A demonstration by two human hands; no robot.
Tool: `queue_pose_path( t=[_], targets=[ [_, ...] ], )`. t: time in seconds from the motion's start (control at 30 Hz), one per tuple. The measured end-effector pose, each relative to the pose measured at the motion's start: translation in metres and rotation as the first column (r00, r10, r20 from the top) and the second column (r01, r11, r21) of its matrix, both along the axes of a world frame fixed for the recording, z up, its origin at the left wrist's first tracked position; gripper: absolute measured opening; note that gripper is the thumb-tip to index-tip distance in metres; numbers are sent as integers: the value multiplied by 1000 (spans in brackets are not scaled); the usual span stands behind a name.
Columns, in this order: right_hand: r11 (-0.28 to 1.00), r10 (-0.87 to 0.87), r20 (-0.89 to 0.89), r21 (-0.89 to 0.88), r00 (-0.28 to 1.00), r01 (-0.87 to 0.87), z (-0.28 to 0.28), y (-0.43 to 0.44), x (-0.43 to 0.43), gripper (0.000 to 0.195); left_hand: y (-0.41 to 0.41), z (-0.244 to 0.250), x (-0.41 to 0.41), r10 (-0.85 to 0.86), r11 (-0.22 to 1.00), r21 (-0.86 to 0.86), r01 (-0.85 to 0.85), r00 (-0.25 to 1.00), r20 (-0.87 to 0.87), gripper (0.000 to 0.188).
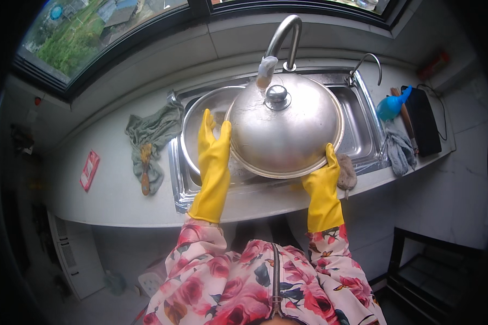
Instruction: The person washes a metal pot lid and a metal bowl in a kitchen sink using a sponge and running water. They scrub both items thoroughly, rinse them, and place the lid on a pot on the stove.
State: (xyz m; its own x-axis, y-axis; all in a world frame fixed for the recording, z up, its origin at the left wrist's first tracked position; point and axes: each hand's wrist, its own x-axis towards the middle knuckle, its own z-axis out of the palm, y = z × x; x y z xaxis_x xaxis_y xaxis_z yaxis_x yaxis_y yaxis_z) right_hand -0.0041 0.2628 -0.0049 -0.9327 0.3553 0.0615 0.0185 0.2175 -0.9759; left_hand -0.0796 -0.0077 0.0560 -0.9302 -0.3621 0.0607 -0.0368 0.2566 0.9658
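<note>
A large domed stainless-steel lid [284,138] with a round knob [276,94] lies over the double-bowl sink, below the faucet spout. My right hand [325,178], in a yellow rubber glove, grips its lower right rim, thumb on top and fingers hidden beneath. My left hand [213,142], gloved the same, is at the lid's left rim. Its thumb lies along that rim and the other fingers are spread apart over a round metal basin [192,160]. The lid covers part of this basin. Water or glare streaks the lid's upper left.
A curved faucet [296,40] has white wrapping [267,65] at its spout. Left on the counter [114,203] lie a green cloth [158,120], a brush [145,170] and a pink packet [89,170]. To the right are a brown scrubber [347,172], a blue bottle [390,107] and a grey cloth [399,150].
</note>
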Motion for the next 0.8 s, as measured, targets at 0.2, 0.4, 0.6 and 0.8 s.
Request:
queue_pose_path(
  t=[0.2, 0.4, 0.6, 0.8],
  targets=[
    [45, -125, 308, -948, 943, 316, 40, -57, 2, 56, 24, 25, -27, -232, 934, -287, 211, 972, -40, 56],
    [212, -281, 262, -922, 923, 326, 8, -32, 1, 58, 33, 30, -57, -329, 929, -160, 334, 942, 57, 38],
    [208, -289, 295, -909, 911, 361, 25, -40, 1, 58, 12, 22, -54, -274, 953, 136, 270, 962, 11, 50],
    [306, -314, 286, -872, 905, 381, -7, -2, 5, 61, 3, -12, -60, -281, 912, -354, 209, 946, -164, 46]
  ],
)
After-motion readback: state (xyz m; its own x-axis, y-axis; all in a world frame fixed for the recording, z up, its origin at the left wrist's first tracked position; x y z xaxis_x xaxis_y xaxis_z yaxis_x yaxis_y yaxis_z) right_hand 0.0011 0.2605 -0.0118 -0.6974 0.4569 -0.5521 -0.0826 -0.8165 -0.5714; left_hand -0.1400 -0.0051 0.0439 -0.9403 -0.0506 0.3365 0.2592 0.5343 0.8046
